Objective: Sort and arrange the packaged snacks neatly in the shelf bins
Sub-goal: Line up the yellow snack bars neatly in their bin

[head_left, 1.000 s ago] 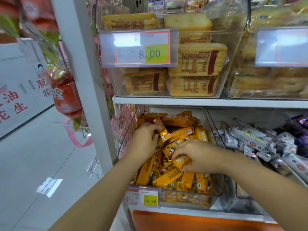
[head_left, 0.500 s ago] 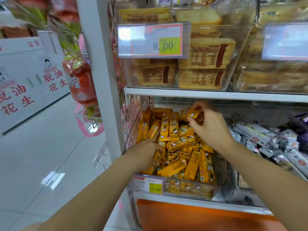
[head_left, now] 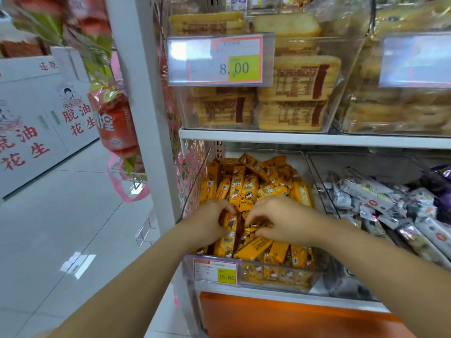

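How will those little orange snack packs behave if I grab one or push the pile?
Probably light: the orange snack packs are small, and the left hand and right hand each grip some. Likely slippery: the glossy wrappers lie loosely heaped, so a push may slide them. The wall of the clear bin should contain them.

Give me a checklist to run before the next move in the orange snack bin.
1. Left hand grip: fingers curl round one of the orange packs: ok.
2. Right hand grip: pinches packs in the middle of the pile: ok.
3. Packs just behind the hands standing upright: ok.
4. Packs near the bin's front wall lined up: they lie slanted, not ok.
5. Grey packets kept to the neighbouring bin: ok.
6. Layers under the hands: hidden, cannot tell.
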The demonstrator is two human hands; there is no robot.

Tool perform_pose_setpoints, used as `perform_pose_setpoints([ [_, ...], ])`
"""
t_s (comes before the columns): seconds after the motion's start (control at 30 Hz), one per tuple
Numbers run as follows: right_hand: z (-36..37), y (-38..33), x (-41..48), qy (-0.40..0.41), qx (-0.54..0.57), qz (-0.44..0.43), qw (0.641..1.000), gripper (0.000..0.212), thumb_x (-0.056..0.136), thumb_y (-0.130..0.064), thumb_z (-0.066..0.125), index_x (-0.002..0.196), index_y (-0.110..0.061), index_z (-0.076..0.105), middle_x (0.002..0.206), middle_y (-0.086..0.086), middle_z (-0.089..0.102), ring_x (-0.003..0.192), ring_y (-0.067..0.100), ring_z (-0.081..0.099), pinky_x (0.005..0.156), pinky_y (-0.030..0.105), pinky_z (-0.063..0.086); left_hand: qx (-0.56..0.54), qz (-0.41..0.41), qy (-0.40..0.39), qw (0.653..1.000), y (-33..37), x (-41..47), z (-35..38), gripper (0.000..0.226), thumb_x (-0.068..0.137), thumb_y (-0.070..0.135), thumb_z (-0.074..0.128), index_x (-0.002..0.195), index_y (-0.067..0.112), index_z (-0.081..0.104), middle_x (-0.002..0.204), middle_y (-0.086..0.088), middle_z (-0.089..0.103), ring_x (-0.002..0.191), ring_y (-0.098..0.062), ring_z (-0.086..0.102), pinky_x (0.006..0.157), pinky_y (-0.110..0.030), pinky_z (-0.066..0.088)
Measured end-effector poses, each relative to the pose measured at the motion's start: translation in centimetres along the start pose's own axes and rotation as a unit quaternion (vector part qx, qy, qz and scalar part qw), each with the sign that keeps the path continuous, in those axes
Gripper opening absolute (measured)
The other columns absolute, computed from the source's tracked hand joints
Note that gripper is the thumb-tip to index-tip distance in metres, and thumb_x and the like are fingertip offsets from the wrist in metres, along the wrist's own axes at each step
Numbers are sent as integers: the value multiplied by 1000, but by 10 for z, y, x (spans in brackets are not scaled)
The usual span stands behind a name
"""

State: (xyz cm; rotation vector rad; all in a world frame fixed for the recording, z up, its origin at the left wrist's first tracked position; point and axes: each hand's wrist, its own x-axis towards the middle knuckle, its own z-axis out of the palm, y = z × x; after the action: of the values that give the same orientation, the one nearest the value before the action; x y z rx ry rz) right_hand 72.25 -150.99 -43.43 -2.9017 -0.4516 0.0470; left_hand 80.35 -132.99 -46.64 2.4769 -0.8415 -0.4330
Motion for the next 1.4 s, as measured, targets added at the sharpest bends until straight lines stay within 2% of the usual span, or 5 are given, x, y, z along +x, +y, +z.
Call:
perform_pose_setpoints([
  [0.37, 28, -16, 13, -36, 37, -8, 999, 45, 92, -24, 59, 135, -28, 46, 130, -5, 49, 108, 15, 50, 90, 32, 43, 111, 32, -44, 992, 17, -32, -26, 51, 95, 3, 46, 141, 26, 43, 139, 2, 49, 121, -16, 50, 95, -22, 39],
  [0.63, 48, -28, 36, -53, 4, -22, 998, 61, 92, -20, 58, 146, -27, 30, 149, 0, 27, 120, 18, 45, 88, 27, 40, 98, 25, 5, 995, 1, -85, -42, 35, 97, 10, 45, 124, 28, 58, 121, 11, 62, 79, 8, 53, 73, -1, 37],
  [0.73, 54, -31, 46, -93, 0, 5, 996, 66, 92, -23, 59, 148, -26, 24, 152, 4, 26, 132, 23, 37, 103, 32, 37, 167, 8, 0, 986, -9, -93, -35, 46, 96, 6, 40, 134, 31, 50, 135, 9, 53, 103, -4, 56, 89, -16, 44],
  [1.07, 64, -25, 50, -10, 59, 56, 997, 30, 84, -23, 69, 110, -25, 53, 93, 0, 62, 65, 10, 48, 56, 28, 38, 228, -1, -106, 968, -9, -85, -5, 72, 91, 1, 44, 149, 35, 20, 154, 1, 26, 133, -23, 39, 106, -37, 40],
  [1.4, 24, -8, 15, -166, 19, 44, 985, 50, 87, -5, 56, 133, -25, 51, 131, -6, 55, 117, 7, 52, 97, 25, 45, 230, -1, -118, 966, -1, -85, -12, 56, 92, 3, 44, 141, 30, 41, 143, 1, 45, 126, -20, 46, 104, -37, 43],
])
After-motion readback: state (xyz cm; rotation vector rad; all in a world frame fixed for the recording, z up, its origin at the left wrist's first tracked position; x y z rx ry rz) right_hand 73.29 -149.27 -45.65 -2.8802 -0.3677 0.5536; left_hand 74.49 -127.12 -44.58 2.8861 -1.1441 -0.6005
